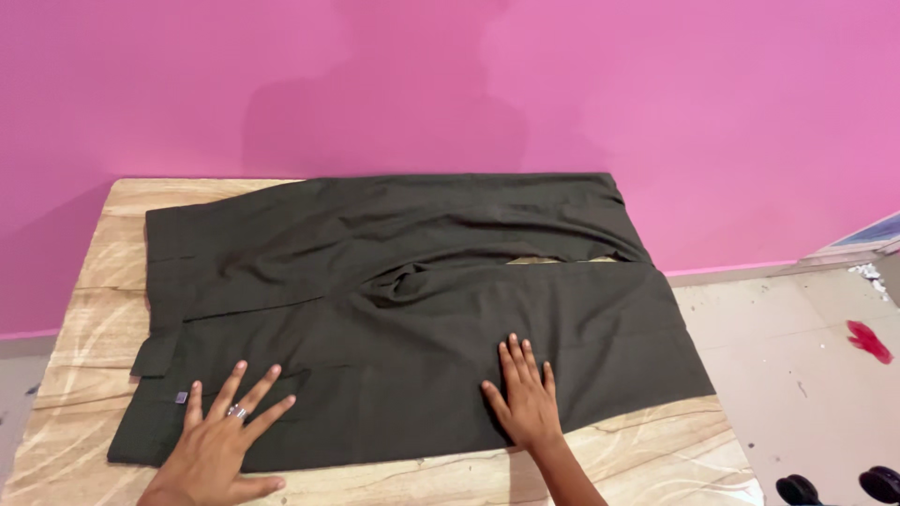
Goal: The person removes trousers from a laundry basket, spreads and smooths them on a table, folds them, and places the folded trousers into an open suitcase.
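Note:
A pair of dark olive trousers (pixel 403 300) lies spread flat over a light wooden table (pixel 112 272), waistband to the left and legs running right. My left hand (pixel 220 440) presses palm down on the near left part of the fabric, fingers spread, a ring on one finger. My right hand (pixel 525 398) lies flat on the near leg, fingers together and pointing away from me. Neither hand grips anything. A small label (pixel 181 397) shows on the cloth by my left hand.
A pink wall (pixel 450 84) stands right behind the table. To the right is a pale floor (pixel 797 347) with a red scrap (pixel 869 340) and two black round objects (pixel 839 487) at the bottom corner.

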